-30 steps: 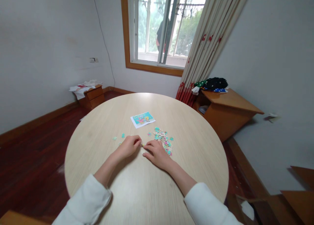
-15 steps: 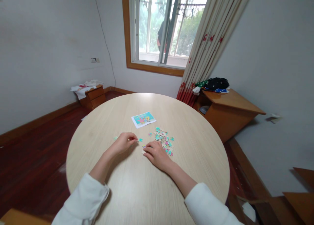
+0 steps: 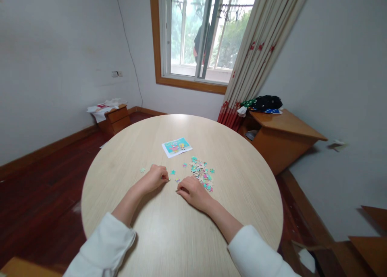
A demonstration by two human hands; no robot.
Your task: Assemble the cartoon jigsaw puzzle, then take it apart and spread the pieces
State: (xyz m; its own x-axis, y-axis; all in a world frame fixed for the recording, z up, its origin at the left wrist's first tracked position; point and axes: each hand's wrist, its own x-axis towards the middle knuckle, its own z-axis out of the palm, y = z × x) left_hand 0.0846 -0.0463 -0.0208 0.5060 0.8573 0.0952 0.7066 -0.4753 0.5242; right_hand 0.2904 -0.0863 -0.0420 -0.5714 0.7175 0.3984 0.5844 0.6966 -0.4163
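My left hand (image 3: 155, 177) is closed in a pinch on a small puzzle piece (image 3: 169, 180), whose edge shows past the fingertips. Facing it, my right hand (image 3: 193, 189) pinches another puzzle piece (image 3: 177, 191), seen as a thin dark edge low over the table. Between and beyond the hands lie a teal loose piece (image 3: 173, 172), a purple-and-yellow loose piece (image 3: 177, 180) and a pinkish loose piece (image 3: 185, 165). A pale green loose piece (image 3: 142, 170) rests left of my left hand. Just behind my right hand spreads the pile of puzzle pieces (image 3: 198, 170), partly hidden by that hand.
A picture card (image 3: 177, 147) with two cartoon figures lies on the round wooden table (image 3: 181, 236), beyond the pieces. A wooden cabinet (image 3: 290, 123) bearing dark cloths stands at the right, and a small drawer unit (image 3: 116, 117) at the left. A window and curtain are behind.
My left fingertips have dropped slightly toward the table, and the piece in them now shows. My right hand has moved slightly nearer me, pinching a piece and uncovering the purple-and-yellow one.
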